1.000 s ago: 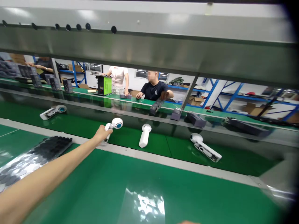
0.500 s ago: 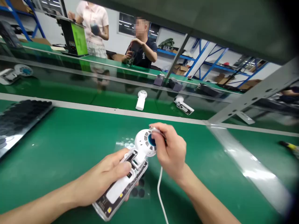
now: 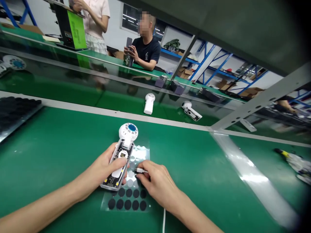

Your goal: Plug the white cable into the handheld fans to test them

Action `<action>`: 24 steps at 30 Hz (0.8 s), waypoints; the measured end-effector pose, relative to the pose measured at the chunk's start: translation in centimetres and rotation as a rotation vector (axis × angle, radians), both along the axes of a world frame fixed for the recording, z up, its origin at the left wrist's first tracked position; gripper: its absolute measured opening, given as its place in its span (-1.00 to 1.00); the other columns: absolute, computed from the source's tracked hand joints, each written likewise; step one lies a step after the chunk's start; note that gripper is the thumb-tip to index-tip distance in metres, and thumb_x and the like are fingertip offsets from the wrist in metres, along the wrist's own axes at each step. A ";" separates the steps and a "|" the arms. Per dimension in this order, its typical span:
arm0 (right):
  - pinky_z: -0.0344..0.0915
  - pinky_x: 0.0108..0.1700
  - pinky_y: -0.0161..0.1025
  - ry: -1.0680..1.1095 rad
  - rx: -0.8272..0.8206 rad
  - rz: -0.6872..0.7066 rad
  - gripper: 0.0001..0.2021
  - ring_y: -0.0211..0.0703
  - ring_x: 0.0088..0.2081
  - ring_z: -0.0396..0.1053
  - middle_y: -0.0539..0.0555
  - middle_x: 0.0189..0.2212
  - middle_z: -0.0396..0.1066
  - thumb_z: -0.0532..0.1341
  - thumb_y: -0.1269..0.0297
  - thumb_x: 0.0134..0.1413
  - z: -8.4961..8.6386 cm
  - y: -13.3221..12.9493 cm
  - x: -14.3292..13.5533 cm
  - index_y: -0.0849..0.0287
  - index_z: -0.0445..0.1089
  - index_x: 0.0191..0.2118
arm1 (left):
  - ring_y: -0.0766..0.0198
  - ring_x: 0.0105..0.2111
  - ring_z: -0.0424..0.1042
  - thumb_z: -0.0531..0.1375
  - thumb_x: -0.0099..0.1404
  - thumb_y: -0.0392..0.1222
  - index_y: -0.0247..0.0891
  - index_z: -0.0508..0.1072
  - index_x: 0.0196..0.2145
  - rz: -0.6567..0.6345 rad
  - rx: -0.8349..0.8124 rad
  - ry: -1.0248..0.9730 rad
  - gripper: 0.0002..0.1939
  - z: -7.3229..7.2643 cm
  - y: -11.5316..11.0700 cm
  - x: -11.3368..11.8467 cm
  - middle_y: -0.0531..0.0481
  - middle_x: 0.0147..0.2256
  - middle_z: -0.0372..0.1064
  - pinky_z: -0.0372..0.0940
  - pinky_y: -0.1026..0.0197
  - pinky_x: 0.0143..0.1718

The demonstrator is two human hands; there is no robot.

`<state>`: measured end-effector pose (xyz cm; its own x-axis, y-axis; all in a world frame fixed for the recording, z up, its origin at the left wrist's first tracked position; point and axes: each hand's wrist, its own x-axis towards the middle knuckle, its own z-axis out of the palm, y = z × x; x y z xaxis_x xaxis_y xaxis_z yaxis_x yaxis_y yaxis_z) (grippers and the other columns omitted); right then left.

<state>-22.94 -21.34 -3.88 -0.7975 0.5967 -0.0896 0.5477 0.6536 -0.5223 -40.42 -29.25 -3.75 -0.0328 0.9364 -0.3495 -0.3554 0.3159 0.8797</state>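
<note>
My left hand (image 3: 107, 170) is closed around the handle of a white handheld fan (image 3: 126, 137), its thumb on the front. The fan has a round head with a blue centre and a clear casing that shows a circuit board. Just right of the handle, my right hand (image 3: 155, 179) pinches the plug end of a white USB cable (image 3: 141, 170), its metal tip pointing at the fan's side with a small gap between. The cable trails down to the lower edge. Beneath both hands lies a clear sheet of round black stickers (image 3: 128, 204), partly covered by the fan and fingers.
A dark tray of round pieces (image 3: 17, 111) lies at the left. Beyond the metal rail, two more fans (image 3: 149, 104) rest on a green belt. A yellow-and-black tool (image 3: 283, 153) lies at the right. Two people work across the belt, beside a green-sided machine (image 3: 77, 30).
The fan has shifted left and turned more upright. My right hand has moved down from the fan's head to beside its handle, bringing the cable plug along. More of the sticker sheet shows.
</note>
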 end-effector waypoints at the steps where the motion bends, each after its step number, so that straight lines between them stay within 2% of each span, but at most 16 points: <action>1: 0.01 -0.44 -0.32 -0.019 -0.021 0.002 -0.91 -0.26 -0.48 0.23 -0.05 -0.45 0.32 0.15 0.47 0.06 0.1 0.1 -0.1 0.14 0.28 -0.33 | 0.21 -0.48 0.41 0.21 0.14 0.08 -0.17 0.11 -0.05 -0.006 0.010 0.025 -0.48 -0.1 0.0 0.0 0.02 -0.37 0.36 0.33 0.15 -0.41; 8: 0.05 -0.36 -0.28 -0.058 -0.088 0.022 -0.87 -0.20 -0.36 0.27 -0.05 -0.38 0.29 0.14 0.48 0.09 0.8 0.4 -0.3 0.12 0.18 -0.37 | 0.16 -0.45 0.44 0.16 0.13 -0.19 -0.17 0.09 -0.08 -0.043 -0.022 0.258 -0.57 -0.2 0.5 0.1 0.08 -0.41 0.34 0.34 0.11 -0.37; 16: 0.10 -0.28 -0.26 0.005 -0.147 0.049 -0.85 -0.21 -0.31 0.26 -0.05 -0.34 0.25 0.06 0.53 0.13 0.9 -0.4 0.4 0.11 0.16 -0.35 | 0.15 -0.43 0.44 0.16 0.03 -0.23 -0.16 0.09 -0.09 -0.019 -0.047 0.406 -0.53 -0.3 0.6 0.3 0.11 -0.39 0.34 0.33 0.11 -0.33; 20: 0.08 -0.38 -0.30 0.123 -0.177 -0.004 -0.83 -0.26 -0.46 0.23 -0.10 -0.51 0.24 0.07 0.52 0.12 1.3 -0.3 1.0 0.12 0.16 -0.42 | 0.15 -0.42 0.43 0.17 0.02 -0.22 -0.17 0.09 -0.09 -0.042 -0.037 0.370 -0.51 -0.3 0.6 0.2 0.10 -0.38 0.33 0.32 0.12 -0.33; 24: 0.06 -0.48 -0.36 0.295 -0.307 -0.114 -0.84 -0.31 -0.56 0.19 -0.15 -0.64 0.20 0.08 0.49 0.12 2.5 0.2 -0.3 0.12 0.20 -0.44 | 0.19 -0.41 0.41 0.19 0.00 -0.23 -0.18 0.08 -0.06 -0.079 -0.002 0.271 -0.46 -0.1 0.3 0.0 0.09 -0.35 0.33 0.28 0.16 -0.34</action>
